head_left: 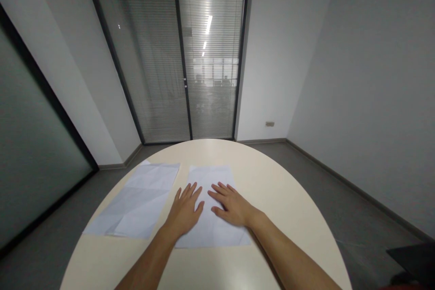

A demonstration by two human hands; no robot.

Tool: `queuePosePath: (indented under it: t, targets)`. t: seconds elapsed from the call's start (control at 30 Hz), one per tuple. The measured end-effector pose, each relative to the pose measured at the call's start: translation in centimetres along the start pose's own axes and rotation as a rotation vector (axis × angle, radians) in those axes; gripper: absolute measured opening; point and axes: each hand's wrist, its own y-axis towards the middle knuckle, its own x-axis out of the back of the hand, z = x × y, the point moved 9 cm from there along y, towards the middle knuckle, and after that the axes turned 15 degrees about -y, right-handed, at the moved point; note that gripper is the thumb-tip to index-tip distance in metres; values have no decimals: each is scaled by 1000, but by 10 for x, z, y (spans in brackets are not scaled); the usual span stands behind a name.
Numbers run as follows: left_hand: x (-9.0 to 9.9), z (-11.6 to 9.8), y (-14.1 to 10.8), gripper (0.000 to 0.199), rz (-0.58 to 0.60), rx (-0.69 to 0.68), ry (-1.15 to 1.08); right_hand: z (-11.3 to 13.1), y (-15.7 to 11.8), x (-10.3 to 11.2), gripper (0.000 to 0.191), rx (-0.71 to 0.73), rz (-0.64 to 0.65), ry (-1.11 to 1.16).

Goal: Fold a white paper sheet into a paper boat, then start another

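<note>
Nothing grasped: left hand (185,212) and right hand (233,204) spread open over white paper (212,232)

Both hands lay backs up, fingers apart, at the paper's nine and three o'clock sides; they seemed to rest on it without pinching. It lay on a round table (285,199). Paper so thin was probably light and limp, apt to slide and easy to crease; its uncovered edge at six o'clock looked the best hold. Towards nine o'clock, creased papers (146,195) seemed to overlap, crossed by straight folds. The tabletop was cream, smooth, faintly glossy; glass panels (152,108) with slatted blinds (214,108) stood at twelve.
</note>
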Motion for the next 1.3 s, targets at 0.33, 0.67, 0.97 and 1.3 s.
queuePosePath:
  t: [0.33,0.67,0.97,1.3]
  targets:
    - [29,40,-6,59,-164,314,183,-5,-2,8,61,-16,-82,-57]
    - [17,30,3,58,-146,132,64,-8,-1,6,61,19,-128,-70]
    - [-14,-7,-4,59,122,-56,-27,-34,-3,-7,69,-227,5,-56]
    - [-7,-11,1,56,27,-32,10,-21,-2,1,59,-123,-95,-61]
